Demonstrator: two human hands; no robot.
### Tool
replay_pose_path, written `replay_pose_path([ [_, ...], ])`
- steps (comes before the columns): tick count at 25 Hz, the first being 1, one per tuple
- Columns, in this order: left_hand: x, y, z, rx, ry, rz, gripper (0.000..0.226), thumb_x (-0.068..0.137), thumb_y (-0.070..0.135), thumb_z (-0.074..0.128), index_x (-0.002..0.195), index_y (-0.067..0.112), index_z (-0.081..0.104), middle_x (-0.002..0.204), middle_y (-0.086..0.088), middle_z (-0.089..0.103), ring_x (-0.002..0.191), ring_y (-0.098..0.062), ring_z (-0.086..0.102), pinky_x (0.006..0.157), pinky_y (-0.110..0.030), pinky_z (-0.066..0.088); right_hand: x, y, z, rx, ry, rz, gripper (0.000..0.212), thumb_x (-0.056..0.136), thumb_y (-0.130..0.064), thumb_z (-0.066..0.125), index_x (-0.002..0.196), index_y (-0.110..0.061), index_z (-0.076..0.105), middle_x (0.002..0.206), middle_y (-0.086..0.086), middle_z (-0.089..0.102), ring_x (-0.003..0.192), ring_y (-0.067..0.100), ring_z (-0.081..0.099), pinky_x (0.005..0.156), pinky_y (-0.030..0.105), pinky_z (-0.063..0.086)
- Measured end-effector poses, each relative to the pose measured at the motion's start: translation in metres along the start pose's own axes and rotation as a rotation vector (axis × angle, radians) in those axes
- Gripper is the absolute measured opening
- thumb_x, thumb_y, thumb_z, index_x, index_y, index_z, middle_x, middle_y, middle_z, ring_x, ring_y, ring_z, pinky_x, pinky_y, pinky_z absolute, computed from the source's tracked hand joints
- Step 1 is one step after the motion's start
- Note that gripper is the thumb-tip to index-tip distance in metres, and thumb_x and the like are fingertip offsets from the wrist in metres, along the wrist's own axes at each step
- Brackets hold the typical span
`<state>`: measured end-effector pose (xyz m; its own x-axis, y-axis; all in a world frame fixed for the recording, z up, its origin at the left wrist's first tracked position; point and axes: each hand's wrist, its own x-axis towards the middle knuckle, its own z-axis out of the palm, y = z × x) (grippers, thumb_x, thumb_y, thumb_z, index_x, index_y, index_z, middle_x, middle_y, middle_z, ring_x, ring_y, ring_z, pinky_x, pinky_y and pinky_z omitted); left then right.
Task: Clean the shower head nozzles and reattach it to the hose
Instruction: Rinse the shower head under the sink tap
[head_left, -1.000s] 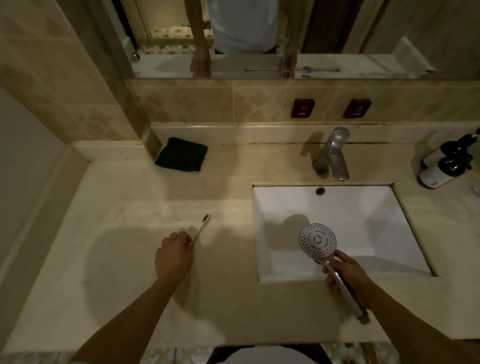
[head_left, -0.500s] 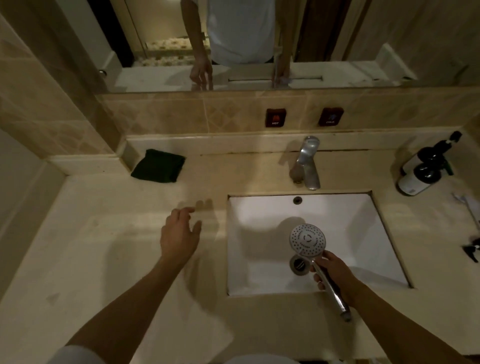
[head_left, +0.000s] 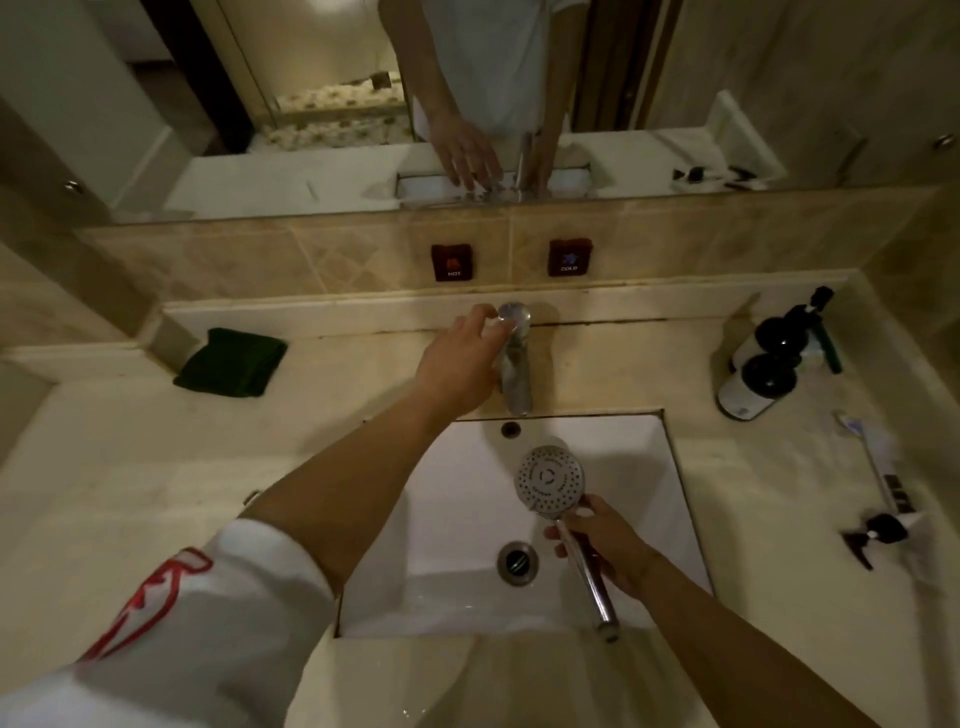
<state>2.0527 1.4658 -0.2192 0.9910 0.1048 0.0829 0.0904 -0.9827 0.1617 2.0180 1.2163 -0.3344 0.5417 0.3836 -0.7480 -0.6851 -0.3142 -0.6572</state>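
A chrome shower head with a round dotted nozzle face is held over the white sink, face up toward me. My right hand grips its metal handle, whose free end points back at me with no hose on it. My left hand reaches across the basin to the chrome faucet, with thumb and fingers curled round the lever top. No water stream is visible.
A folded dark green cloth lies at the back left of the beige counter. Two dark pump bottles stand back right, with a wrapped toothbrush and small dark items in front. The drain is open. A mirror lies behind.
My left hand left the toothbrush on the counter and moved up and right to the faucet lever. The shower head stayed in my right hand over the sink.
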Motion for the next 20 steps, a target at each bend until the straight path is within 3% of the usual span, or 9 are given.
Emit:
replay_pose_path([
  [5,0.01,0.001,-0.001,0.142,-0.103,0.067,0.079,0.084,0.019,0.064,0.149,0.023,0.018,0.153,-0.002,0.023,0.117,-0.028,0.053,0.079,-0.037,0.052,0.015,-0.012,0.017,0.049,-0.018,0.03,0.029,0.095,0.001,0.053,0.122,-0.006,0.05,0.105,0.021,0.064,0.085,0.039,0.069,0.082,0.054,0.057],
  [9,0.015,0.002,0.001,0.138,-0.135,0.094,0.081,0.085,0.01,0.058,0.151,0.022,0.012,0.158,0.0,0.012,0.109,-0.029,0.059,0.072,-0.037,0.054,0.024,-0.021,0.025,0.097,-0.046,0.064,0.035,0.096,0.0,0.052,0.13,-0.005,0.046,0.117,0.022,0.061,0.086,0.038,0.072,0.068,0.045,0.059],
  [13,0.022,0.002,0.003,0.174,-0.151,0.124,0.079,0.085,0.01,0.055,0.151,0.019,0.011,0.159,-0.003,0.01,0.098,-0.032,0.063,0.068,-0.039,0.054,0.028,-0.025,0.027,0.121,-0.024,0.055,0.044,0.094,0.001,0.054,0.134,-0.013,0.043,0.116,0.021,0.065,0.089,0.032,0.069,0.066,0.044,0.06],
  [17,0.022,0.004,0.003,0.251,-0.18,0.138,0.077,0.09,0.013,0.049,0.152,0.017,0.003,0.161,-0.007,0.005,0.083,-0.03,0.064,0.061,-0.037,0.051,0.031,-0.024,0.029,0.124,-0.013,0.055,0.06,0.092,0.003,0.057,0.141,-0.021,0.033,0.113,0.023,0.063,0.087,0.033,0.066,0.074,0.051,0.058],
  [20,0.023,0.004,0.002,0.301,-0.194,0.159,0.077,0.092,0.01,0.047,0.152,0.015,-0.002,0.161,-0.009,0.001,0.076,-0.027,0.064,0.058,-0.036,0.051,0.032,-0.023,0.033,0.123,0.003,0.04,0.071,0.09,0.006,0.057,0.146,-0.024,0.025,0.106,0.023,0.064,0.081,0.032,0.065,0.067,0.046,0.058],
])
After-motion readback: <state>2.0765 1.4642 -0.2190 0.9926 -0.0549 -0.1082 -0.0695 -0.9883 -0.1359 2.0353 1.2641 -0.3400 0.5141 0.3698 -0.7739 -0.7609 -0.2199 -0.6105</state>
